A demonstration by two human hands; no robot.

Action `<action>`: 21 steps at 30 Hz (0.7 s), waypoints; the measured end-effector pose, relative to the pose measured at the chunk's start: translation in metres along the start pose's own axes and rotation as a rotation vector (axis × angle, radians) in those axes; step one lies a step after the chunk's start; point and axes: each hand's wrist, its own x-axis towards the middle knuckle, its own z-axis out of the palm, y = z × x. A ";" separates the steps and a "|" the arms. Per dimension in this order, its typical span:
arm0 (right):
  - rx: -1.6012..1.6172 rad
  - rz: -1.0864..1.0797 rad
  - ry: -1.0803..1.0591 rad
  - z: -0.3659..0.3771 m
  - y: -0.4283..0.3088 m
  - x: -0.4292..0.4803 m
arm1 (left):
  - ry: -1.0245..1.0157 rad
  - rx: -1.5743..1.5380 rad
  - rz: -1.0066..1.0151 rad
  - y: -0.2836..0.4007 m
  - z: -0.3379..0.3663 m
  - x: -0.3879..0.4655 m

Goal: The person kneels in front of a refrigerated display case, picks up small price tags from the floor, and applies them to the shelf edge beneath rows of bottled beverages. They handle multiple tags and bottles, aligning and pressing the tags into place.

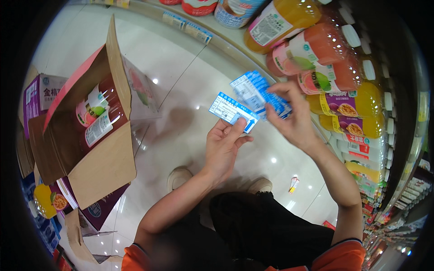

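My left hand (pixel 225 145) pinches a blue and white shelf price tag (pixel 234 110) between thumb and fingers; the tag bears print and an arrow. To its right, my right hand (pixel 291 117) holds a fanned stack of similar price tags (pixel 259 91), slightly blurred. The two hands are close together over the floor, in front of the shelf. Beyond the right hand, large juice bottles with pink (pixel 312 50) and yellow (pixel 352 125) contents lie or stand on the shelf, their white caps to the right.
On the left, an open cardboard box (pixel 101 166) holds juice bottles (pixel 98 111). A purple carton (pixel 32 101) is behind it, and a yellow juice bottle (pixel 45 201) lies below. The shelf edge (pixel 234 47) curves across the top and right. A small packet (pixel 294 185) lies on the tiled floor (pixel 176 142).
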 end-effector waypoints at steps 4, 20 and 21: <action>0.115 0.155 -0.197 -0.003 -0.011 -0.020 | -0.005 0.051 -0.082 0.000 0.005 0.006; -0.500 0.145 -0.365 -0.070 -0.026 -0.096 | -0.458 0.191 -0.874 -0.041 0.060 0.048; -0.506 0.184 -0.368 -0.073 -0.031 -0.104 | -0.520 0.242 -0.928 -0.052 0.067 0.046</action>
